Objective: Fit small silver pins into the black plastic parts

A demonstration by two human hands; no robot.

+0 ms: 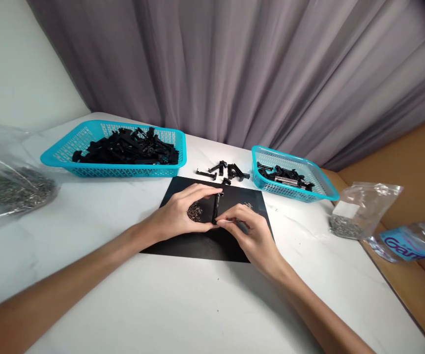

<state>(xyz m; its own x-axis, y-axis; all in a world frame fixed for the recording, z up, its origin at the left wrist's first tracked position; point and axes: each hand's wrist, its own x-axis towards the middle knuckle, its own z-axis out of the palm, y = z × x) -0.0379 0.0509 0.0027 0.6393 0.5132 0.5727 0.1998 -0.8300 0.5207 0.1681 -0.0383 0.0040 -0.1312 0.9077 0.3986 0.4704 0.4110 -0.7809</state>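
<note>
Between the thumb and fingers of my left hand (183, 211) a narrow black plastic part (216, 209) is held lengthwise, above a black mat (205, 243). My right hand (247, 226) is closed in a pinch at the near end of that part, with what looks like a thin metal piece between thumb and forefinger, too small to name. A pile of small metal pieces (194, 211) lies on the mat, partly behind my left hand. A smaller pile (248, 206) lies beyond my right hand.
A blue basket (124, 170) heaped with black parts stands back left; a smaller blue basket (293, 191) stands back right. Several loose black parts (230, 169) lie between them. Plastic bags of metal pieces (16, 189) (348, 223) flank the table, with a bottle (411, 241) at far right.
</note>
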